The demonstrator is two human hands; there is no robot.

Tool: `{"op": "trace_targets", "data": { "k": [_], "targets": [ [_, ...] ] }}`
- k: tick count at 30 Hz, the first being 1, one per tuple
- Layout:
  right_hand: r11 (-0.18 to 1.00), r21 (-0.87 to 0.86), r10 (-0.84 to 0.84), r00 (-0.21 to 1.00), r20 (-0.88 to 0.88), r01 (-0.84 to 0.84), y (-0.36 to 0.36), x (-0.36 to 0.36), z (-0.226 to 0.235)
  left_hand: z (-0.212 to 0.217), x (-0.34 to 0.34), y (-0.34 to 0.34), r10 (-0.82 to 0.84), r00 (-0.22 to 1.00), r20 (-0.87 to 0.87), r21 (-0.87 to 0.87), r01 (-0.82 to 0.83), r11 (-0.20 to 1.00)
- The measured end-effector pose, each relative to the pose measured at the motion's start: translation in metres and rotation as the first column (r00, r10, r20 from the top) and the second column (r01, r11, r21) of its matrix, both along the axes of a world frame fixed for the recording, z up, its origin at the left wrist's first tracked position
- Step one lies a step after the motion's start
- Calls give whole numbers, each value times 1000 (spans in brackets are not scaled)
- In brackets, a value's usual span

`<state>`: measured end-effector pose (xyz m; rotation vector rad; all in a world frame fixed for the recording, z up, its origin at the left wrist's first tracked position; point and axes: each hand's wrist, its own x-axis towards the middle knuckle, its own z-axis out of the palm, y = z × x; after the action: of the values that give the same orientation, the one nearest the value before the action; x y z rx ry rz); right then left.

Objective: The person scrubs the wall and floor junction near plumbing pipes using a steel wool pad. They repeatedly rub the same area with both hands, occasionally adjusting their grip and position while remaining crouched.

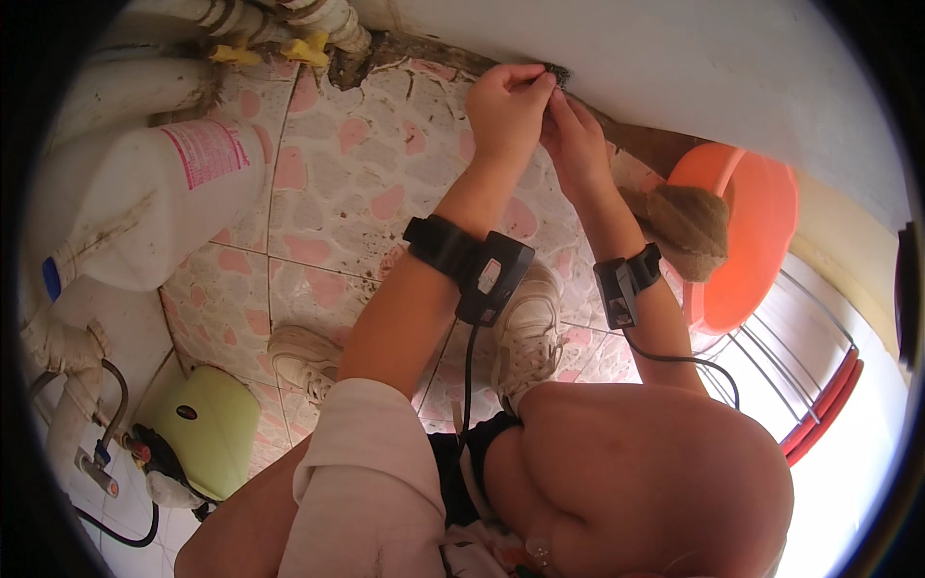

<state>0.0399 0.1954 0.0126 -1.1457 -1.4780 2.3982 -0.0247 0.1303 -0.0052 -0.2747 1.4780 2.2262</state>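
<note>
Bathroom floor of pink-and-white pebble-pattern tiles (328,183), seen from above by a person who is crouching, knees & white sneakers (525,332) low in frame. Both hands are reaching fwd to the base of a white wall (674,67), where floor meets it along a dark, grimy edge. Left hand (506,101) and right hand (576,144) are pressing together, fingertips pinching a small dark scrap, prob. a scrubbing pad (557,73), right at that wall seam; fingers closed on it, not spread. It's looking light, soft & likely wet, so prob. slippery; best gripped w/ fingertips around its edges, as both hands are doing. Black wrist-worn devices w/ cables are sitting on both forearms. To the right an orange plastic basin (752,222) is leaning by the wall w/ a brown brush or coir scrubber (689,226) at its rim. At left a big white plastic jug w/ pink label (164,207) is lying by white pipes (125,87); a pale green container (207,424) is sitting lower left.
</note>
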Motion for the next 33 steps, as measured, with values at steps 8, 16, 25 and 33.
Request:
{"op": "trace_targets", "data": {
  "k": [8,16,25,33],
  "targets": [
    [987,-153,-49,999,10,50,0,-7,-17,-18,-7,12,70,990,-125,-308,-106,946],
    [968,-223,-150,978,-148,114,0,-3,-19,-8,-7,12,103,984,-148,-259,-139,956],
    [954,-273,-168,975,-149,123,-2,3,-16,-7,0,17,81,980,-184,-318,-137,938],
    [953,-301,-110,948,-298,16,-5,14,-11,-1,0,19,133,977,-168,-297,-179,938]
  ]
}}
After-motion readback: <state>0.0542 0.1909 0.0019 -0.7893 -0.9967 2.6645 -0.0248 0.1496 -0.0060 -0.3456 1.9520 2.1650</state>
